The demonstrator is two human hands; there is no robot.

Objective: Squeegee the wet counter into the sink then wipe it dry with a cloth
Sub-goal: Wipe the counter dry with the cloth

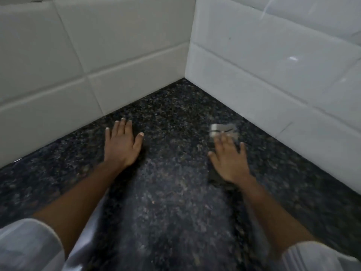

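While the left hand [122, 145] lies flat and empty on the dark speckled counter [172, 192], fingers spread, the right hand [229, 159] presses open-palmed on a pale cloth [224, 131]. The cloth is blurred, lying near the corner where the white tiled walls [273, 65] meet; only its far edge shows past the fingertips.

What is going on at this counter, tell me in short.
A person leans over a dark speckled granite counter in a corner of white tiled walls. The left hand lies flat on the stone, fingers spread. The right hand presses on a small light grey cloth, blurred as if mid-wipe, near the right wall. No squeegee or sink is in view, so this looks like the drying stage.
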